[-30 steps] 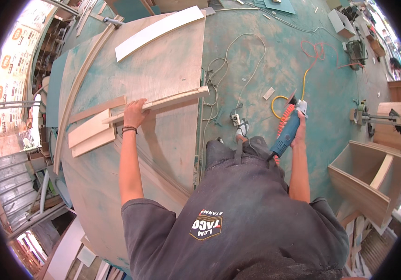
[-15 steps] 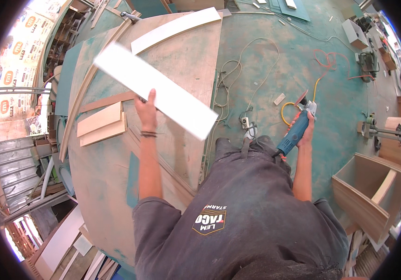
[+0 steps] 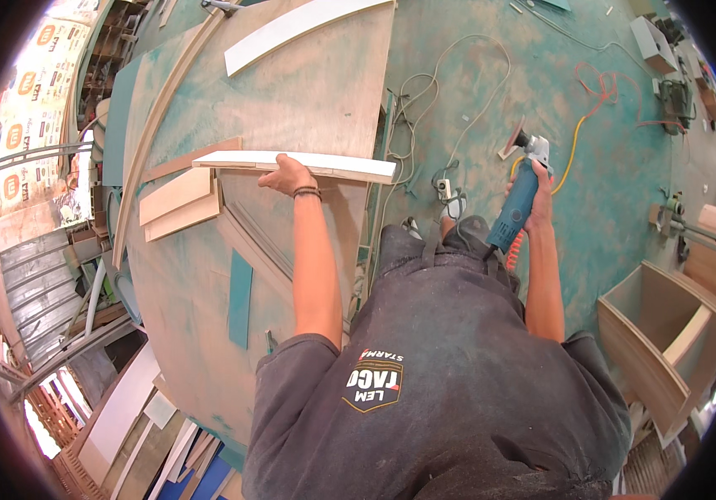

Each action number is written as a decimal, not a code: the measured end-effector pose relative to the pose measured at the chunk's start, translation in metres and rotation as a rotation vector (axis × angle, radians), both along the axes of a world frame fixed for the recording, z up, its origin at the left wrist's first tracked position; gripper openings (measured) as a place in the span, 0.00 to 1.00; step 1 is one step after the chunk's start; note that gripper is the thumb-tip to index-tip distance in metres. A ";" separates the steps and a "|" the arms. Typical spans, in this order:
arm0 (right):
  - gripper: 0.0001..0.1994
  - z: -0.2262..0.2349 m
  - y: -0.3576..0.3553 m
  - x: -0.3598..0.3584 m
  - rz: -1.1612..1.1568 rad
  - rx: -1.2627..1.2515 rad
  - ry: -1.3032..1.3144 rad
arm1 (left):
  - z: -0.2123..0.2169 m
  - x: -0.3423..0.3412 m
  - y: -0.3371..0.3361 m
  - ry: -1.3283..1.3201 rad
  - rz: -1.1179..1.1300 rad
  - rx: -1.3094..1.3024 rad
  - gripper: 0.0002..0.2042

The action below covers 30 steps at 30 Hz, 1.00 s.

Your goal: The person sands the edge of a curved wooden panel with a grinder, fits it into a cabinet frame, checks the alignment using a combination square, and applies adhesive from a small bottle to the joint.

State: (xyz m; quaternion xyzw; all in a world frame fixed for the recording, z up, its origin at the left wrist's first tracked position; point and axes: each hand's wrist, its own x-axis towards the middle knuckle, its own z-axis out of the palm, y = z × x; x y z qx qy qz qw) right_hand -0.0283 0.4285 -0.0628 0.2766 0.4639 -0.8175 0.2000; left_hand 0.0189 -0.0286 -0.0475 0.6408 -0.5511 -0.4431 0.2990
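My left hand (image 3: 289,176) is closed on a white-faced board (image 3: 337,167), held edge-up above the worktable (image 3: 199,308) so that its long side edge shows. My right hand (image 3: 541,200) wraps round the blue body of an angle grinder (image 3: 518,198). The grinder's silver head points away from me and carries a reddish-brown disc (image 3: 511,137). Beside the left hand, two pale wood pieces (image 3: 179,204) lie stacked on the table. A curved white board (image 3: 299,32) rests at the table's far side.
Cords (image 3: 424,92) and an orange air hose (image 3: 603,87) trail over the green-stained floor. A long wooden strip (image 3: 154,137) runs along the table's left. On the right stands an open wooden box (image 3: 666,333). A teal strip (image 3: 240,300) lies on the table.
The white board has turned from broad face up to edge-up and come level across my front. My left wrist has rotated. The grinder has moved slightly left, still in my right hand.
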 end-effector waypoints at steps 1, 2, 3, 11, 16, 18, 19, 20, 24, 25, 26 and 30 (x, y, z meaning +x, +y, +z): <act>0.26 -0.002 -0.001 -0.001 0.022 0.009 -0.025 | -0.003 -0.006 0.001 -0.019 0.023 -0.016 0.25; 0.27 -0.005 -0.003 -0.001 0.045 0.017 -0.050 | -0.006 -0.011 0.001 -0.039 0.045 -0.032 0.26; 0.27 -0.009 -0.006 -0.002 0.082 0.044 -0.058 | -0.008 -0.016 0.001 -0.059 0.069 -0.050 0.26; 0.28 0.002 -0.045 0.007 0.268 0.089 -0.064 | -0.010 -0.047 0.031 -0.099 0.014 0.063 0.29; 0.29 -0.009 -0.079 0.034 0.348 0.060 -0.045 | -0.018 -0.049 0.012 -0.287 -0.002 -0.036 0.30; 0.27 -0.018 -0.086 0.047 0.336 0.065 -0.053 | -0.014 -0.056 0.031 -0.180 0.019 -0.001 0.29; 0.28 -0.021 -0.095 0.052 0.342 0.044 -0.060 | -0.017 -0.052 0.029 -0.199 0.020 0.000 0.29; 0.28 -0.024 -0.098 0.059 0.348 0.022 -0.066 | -0.017 -0.049 0.024 -0.218 0.020 0.002 0.29; 0.30 -0.033 -0.103 0.079 0.321 -0.009 -0.081 | -0.018 -0.038 0.030 -0.194 -0.019 -0.060 0.30; 0.32 -0.028 -0.103 0.082 0.325 -0.022 -0.096 | -0.016 -0.035 0.034 -0.182 -0.029 -0.081 0.31; 0.35 -0.027 -0.104 0.086 0.323 -0.032 -0.112 | -0.011 -0.038 0.042 -0.191 -0.035 -0.125 0.31; 0.34 -0.033 -0.115 0.106 0.272 -0.004 -0.044 | -0.021 -0.031 0.027 -0.330 -0.180 -0.435 0.32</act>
